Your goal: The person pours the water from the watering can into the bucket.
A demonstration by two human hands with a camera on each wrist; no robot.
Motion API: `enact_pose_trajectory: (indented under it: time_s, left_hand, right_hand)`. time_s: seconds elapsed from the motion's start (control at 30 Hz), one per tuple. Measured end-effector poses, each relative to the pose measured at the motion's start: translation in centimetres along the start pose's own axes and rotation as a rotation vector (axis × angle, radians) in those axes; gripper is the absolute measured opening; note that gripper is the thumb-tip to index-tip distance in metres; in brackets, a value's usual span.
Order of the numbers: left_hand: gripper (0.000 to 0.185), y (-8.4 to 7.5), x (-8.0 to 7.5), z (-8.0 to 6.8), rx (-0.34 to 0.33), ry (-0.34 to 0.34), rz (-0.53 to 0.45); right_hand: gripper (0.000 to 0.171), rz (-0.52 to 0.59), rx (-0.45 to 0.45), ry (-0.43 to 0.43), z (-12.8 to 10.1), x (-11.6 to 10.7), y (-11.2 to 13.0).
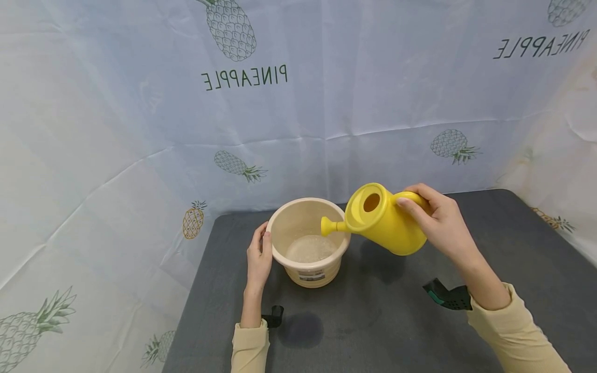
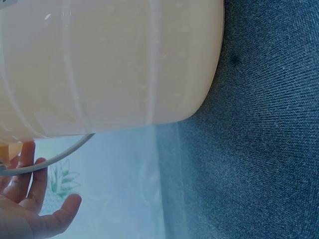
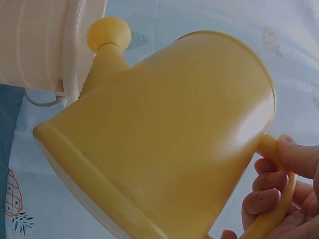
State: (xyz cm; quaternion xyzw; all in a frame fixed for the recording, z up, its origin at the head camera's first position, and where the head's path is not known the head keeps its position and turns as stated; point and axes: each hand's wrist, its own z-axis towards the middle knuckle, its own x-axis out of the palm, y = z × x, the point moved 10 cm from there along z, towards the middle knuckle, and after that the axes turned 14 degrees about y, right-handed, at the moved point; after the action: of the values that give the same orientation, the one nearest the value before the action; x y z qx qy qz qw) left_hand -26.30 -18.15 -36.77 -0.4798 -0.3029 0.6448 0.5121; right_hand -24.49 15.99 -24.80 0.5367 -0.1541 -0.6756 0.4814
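A cream plastic bucket (image 1: 303, 267) stands upright on the dark table, with a label on its front and a pale, speckled surface at its bottom. My left hand (image 1: 259, 256) holds its left side at the rim. In the left wrist view, that hand's fingers (image 2: 35, 191) are beside the bucket's thin grey bail handle (image 2: 65, 154). Raised over the table, a yellow watering can (image 1: 396, 230) tilts left, its round spout head above the bucket's opening. My right hand (image 1: 440, 220) grips the can's loop handle, fingers curled round it in the right wrist view.
The dark cloth-covered table (image 1: 373, 331) has a round darker patch (image 1: 302, 330) near the left wrist. A pale curtain (image 1: 373, 93) printed with pineapples hangs close behind the table and along its sides. Black camera mounts (image 1: 450, 296) stick out from both wrists.
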Motion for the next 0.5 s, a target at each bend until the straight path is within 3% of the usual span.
enact_pose_trajectory:
  time_s: [0.5]
  left_hand:
    - [0.037,-0.02,0.03,-0.05,-0.004,-0.002,-0.002]
  right_hand:
    - [0.013,0.002,0.009,0.004,-0.09,-0.07,0.08]
